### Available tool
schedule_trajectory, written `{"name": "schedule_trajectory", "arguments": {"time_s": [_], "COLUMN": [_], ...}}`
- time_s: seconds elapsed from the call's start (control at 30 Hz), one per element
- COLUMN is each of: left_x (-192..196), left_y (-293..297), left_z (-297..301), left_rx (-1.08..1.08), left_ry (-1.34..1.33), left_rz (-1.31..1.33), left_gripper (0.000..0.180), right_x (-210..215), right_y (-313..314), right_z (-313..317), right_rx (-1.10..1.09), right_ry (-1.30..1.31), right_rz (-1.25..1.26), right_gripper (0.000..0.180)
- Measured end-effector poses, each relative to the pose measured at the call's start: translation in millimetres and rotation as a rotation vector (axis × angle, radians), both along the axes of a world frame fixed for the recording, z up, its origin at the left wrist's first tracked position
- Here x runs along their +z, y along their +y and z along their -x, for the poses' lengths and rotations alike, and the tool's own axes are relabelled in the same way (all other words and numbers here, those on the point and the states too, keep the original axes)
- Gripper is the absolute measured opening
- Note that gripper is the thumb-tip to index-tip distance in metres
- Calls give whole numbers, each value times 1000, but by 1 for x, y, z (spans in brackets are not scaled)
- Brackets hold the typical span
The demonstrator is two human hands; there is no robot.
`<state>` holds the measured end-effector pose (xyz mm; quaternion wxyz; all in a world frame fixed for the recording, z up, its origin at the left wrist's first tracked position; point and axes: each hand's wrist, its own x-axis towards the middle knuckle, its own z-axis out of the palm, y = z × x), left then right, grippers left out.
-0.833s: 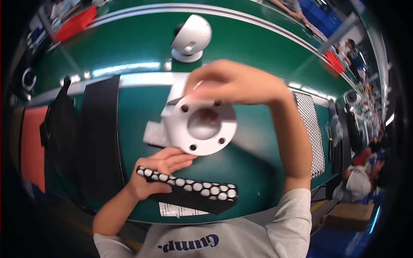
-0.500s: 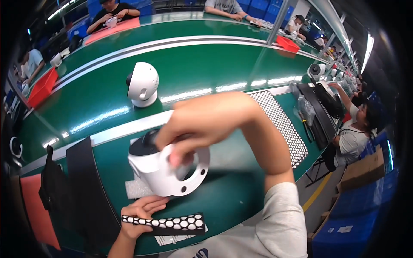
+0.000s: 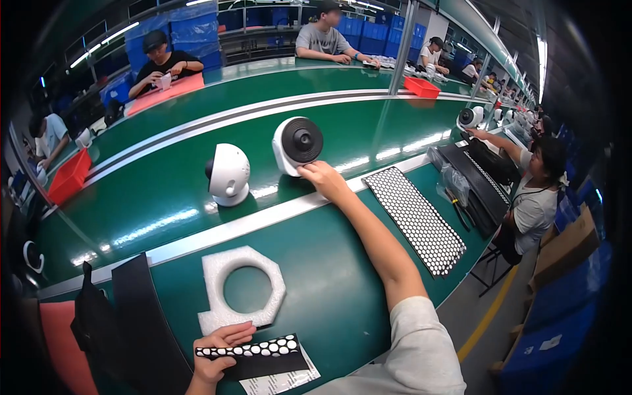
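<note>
On the green surface beyond the metal rail, my right hand point(image 3: 322, 180) grips the lower side of a white camera point(image 3: 303, 141) with a round, ringed black front. To its left stands a similar white camera point(image 3: 229, 176), seen side-on, on a round foot. My left hand point(image 3: 214, 352) holds a folded black sheet point(image 3: 266, 347) with rows of white round pads, its thumb over the near side. A white foam holder point(image 3: 275, 273) with a round hole lies just beyond the left fingers, with green tabletop showing through the hole.
A printed paper sheet point(image 3: 283, 380) lies under the dotted sheet. At the right are a larger dotted sheet point(image 3: 418, 220) and yellow-handled pliers point(image 3: 457, 204). Black flat material point(image 3: 148, 322) lies at the left. A co-worker point(image 3: 536, 191) sits at the right; red trays point(image 3: 421, 87) stand farther off.
My right hand has carried the white camera from over the foam holder to beyond the rail, turning its black front toward me. The foam is now uncovered. My left hand still holds the dotted sheet.
</note>
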<state>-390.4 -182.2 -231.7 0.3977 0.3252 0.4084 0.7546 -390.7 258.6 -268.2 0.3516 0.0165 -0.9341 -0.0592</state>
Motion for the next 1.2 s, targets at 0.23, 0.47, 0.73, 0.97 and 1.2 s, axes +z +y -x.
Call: {"name": "schedule_trajectory", "arguments": {"time_s": [0.23,0.47,0.73,0.97,1.2], "left_x": [1,-9,0,-5,-2], "left_y": [-4,-5,2,-3,-3], "left_z": [0,6,-2,0,-1], "left_rx": [2,310,316,424,462], "left_ry": [-22,6,440,549,583], "left_rz": [35,467,547,471,488], "left_gripper": [14,8,15,18,19], "right_x": [-31,-13,34,31,33], "right_y": [20,13,-82,-243,-242], "right_z": [12,8,21,9,11], "right_rx": [-331,-429,243,842,776], "right_ry": [-302,75,-71,-900,-926], "right_rz": [362,58,810,951,837], "right_gripper": [37,21,31,19,21]}}
